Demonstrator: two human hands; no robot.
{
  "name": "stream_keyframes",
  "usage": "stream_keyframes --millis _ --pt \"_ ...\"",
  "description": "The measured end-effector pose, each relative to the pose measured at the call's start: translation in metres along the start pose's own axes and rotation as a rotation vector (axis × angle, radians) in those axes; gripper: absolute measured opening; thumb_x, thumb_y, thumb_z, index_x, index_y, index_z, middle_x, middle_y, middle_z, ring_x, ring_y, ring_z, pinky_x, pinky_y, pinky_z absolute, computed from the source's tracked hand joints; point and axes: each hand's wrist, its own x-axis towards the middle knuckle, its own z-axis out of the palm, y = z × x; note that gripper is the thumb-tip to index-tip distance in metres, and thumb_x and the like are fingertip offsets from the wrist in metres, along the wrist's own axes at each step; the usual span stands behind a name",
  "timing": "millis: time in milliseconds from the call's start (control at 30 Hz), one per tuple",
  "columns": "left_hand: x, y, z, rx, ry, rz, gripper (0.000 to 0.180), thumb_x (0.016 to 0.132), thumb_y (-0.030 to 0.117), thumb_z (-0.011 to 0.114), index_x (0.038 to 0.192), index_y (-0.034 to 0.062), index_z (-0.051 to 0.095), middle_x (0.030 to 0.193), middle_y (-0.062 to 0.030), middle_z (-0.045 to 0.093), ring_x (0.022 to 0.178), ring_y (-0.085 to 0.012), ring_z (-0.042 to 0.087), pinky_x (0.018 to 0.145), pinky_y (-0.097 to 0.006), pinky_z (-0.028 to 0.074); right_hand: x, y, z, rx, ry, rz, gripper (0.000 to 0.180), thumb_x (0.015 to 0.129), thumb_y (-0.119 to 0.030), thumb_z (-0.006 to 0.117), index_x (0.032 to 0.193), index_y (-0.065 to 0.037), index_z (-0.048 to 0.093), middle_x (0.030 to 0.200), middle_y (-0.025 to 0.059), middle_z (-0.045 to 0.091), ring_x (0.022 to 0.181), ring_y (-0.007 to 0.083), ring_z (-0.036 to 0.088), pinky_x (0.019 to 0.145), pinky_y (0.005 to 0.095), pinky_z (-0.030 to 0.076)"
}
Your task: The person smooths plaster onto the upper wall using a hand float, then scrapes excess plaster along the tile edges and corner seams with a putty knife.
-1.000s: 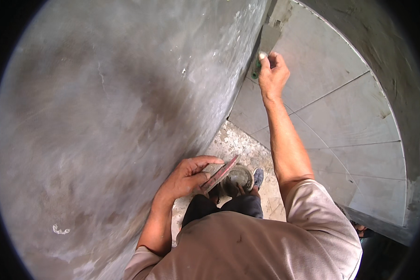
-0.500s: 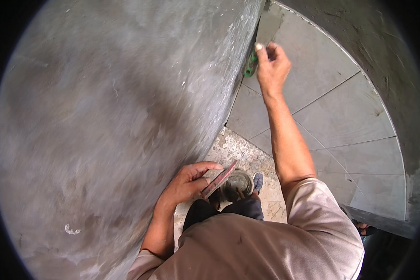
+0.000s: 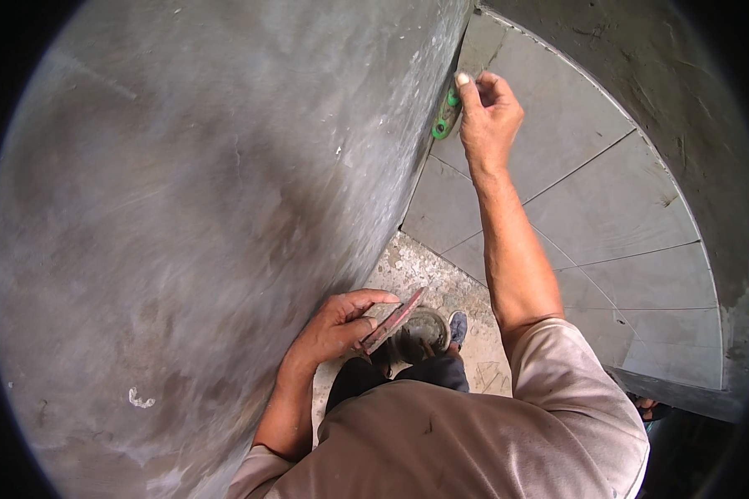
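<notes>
My right hand (image 3: 489, 116) reaches far forward over grey tiles, its thumb and fingers closed. From beside the thumb sticks out a small hand tool with a green-and-grey body (image 3: 445, 116), close against the grey wall; the rest of it is hidden by the hand, so its exact kind does not show. Nearer my body, my left hand (image 3: 334, 324) grips a flat rectangular board with a reddish edge (image 3: 398, 318), held tilted. Below that board stands a round bucket (image 3: 422, 333) with grey, wet-looking matter inside.
A large smooth grey wall (image 3: 183, 208) takes up the left. Fan-shaped grey tiles (image 3: 574, 200) curve along the right, with dark joints and a raised outer rim. The rough, speckled floor (image 3: 416, 262) lies below, and my shoe (image 3: 458, 326) is beside the bucket.
The green tool has turned slightly, showing more of its flat face. My right hand has shifted a little to the right; the left hand and board are almost unmoved.
</notes>
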Motion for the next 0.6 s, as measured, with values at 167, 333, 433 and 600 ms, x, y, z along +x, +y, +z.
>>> stream_keyframes --millis 167,333,433,600 --pt "0.000 0.001 0.000 0.009 0.009 -0.059 0.054 0.084 -0.003 0.052 0.137 -0.0013 0.062 0.106 -0.0005 0.070 0.085 -0.0047 0.062 0.071 -0.023 0.050 -0.011 0.005 -0.005 -0.024 0.029 -0.056 0.024 0.090 -0.016 0.078 0.096 0.005 0.069 0.076 0.0031 0.067 0.071 0.0091 0.058 0.067 0.0272 0.050" --pt "0.000 0.000 0.001 0.006 0.005 -0.010 0.056 0.083 -0.005 0.051 0.137 -0.0015 0.063 0.106 -0.0003 0.070 0.086 -0.0045 0.062 0.072 -0.022 0.049 -0.003 0.002 -0.002 0.003 0.010 -0.026 0.023 0.089 -0.014 0.079 0.095 0.005 0.068 0.075 0.0023 0.065 0.070 0.0087 0.057 0.065 0.0267 0.049" --pt "-0.001 0.001 0.002 0.000 0.028 -0.038 0.056 0.083 -0.006 0.050 0.137 -0.0016 0.062 0.106 -0.0003 0.070 0.088 -0.0045 0.061 0.075 -0.022 0.049 -0.023 0.028 -0.002 -0.016 -0.010 0.066 0.020 0.089 -0.012 0.078 0.093 0.005 0.068 0.072 -0.0013 0.060 0.065 0.0061 0.051 0.059 0.0256 0.046" --pt "-0.001 0.007 0.005 0.026 0.050 -0.056 0.056 0.083 -0.009 0.049 0.137 -0.0014 0.063 0.103 -0.0003 0.070 0.087 -0.0046 0.061 0.075 -0.022 0.048 -0.071 0.071 0.002 0.034 0.001 0.240 0.019 0.089 -0.010 0.077 0.093 0.005 0.067 0.072 -0.0008 0.061 0.064 0.0052 0.051 0.059 0.0253 0.046"
